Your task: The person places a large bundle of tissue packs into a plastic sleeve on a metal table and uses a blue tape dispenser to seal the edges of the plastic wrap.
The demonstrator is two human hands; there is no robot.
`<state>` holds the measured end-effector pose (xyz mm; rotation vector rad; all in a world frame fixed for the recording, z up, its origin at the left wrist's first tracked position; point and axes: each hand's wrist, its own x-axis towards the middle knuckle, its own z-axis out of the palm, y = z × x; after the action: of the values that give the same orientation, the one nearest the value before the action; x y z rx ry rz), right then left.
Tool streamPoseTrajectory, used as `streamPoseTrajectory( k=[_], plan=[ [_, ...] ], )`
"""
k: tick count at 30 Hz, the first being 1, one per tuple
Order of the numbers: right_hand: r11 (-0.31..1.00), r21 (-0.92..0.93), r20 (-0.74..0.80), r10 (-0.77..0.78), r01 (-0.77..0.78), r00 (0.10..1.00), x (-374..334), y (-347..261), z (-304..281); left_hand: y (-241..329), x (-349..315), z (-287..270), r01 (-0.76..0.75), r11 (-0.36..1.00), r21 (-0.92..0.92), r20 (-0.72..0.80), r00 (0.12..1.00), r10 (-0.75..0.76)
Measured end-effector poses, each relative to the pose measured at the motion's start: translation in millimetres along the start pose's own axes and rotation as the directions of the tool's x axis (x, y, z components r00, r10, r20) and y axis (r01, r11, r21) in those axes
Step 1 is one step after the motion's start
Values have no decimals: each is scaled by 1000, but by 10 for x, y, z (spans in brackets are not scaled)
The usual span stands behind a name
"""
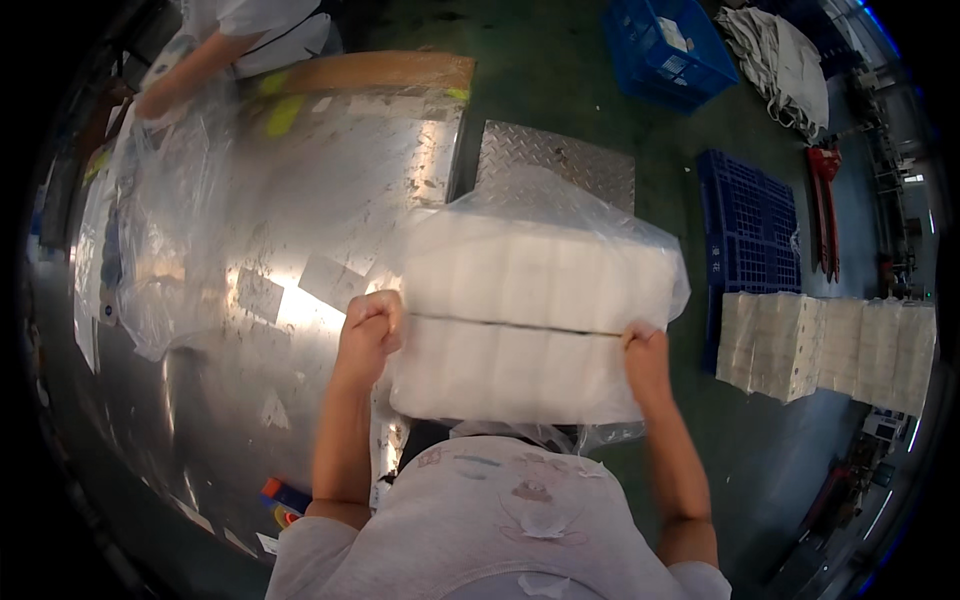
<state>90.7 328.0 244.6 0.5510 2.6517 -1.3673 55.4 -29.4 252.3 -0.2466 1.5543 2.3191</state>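
Note:
In front of my body is a clear plastic bag (660, 262) packed with white, soft-looking bundles (520, 370) in rows. My left hand (376, 322) is closed in a fist at the bag's left side, beside the metal table. At the right side, my right hand (645, 345) is also closed, gripping at about the same height. A thin dark line (510, 324) runs across the bag from one fist to the other; whether it is a cord or a gap between the rows, I cannot tell. Loose film hangs at the near edge.
A scratched metal table (330, 200) fills the left, where another person's arm (200, 70) handles clear film (170, 240). Beyond the bag lies a ridged metal plate (560, 160). Rightward are a blue pallet (755, 225), wrapped white stacks (770, 345), a blue crate (670, 50) and a red pallet jack (825, 210).

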Motion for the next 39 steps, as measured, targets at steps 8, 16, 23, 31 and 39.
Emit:
streamPoseTrajectory(
  k=[8, 16, 23, 31, 39],
  plan=[
    [697, 699, 119, 108, -160, 987, 186, -38, -889, 284, 209, -224, 33, 999, 33, 146, 989, -37],
    [932, 351, -148, 155, -95, 977, 235, 159, -1794, 774, -79, -419, 17, 851, 525, -92, 995, 37],
    [973, 5, -247, 223, -229, 943, 13, 278, -1873, 718, -559, 14, -265, 104, 959, 108, 676, 729],
    [876, 463, -18, 157, -131, 987, 66, 493, -1940, -123, -253, 202, -431, -335, 838, 517, 823, 235],
    [758, 643, -209, 309, -107, 928, 194, 687, -1700, 63, 205, 104, -413, -135, 901, 434, 849, 302]
  ],
)
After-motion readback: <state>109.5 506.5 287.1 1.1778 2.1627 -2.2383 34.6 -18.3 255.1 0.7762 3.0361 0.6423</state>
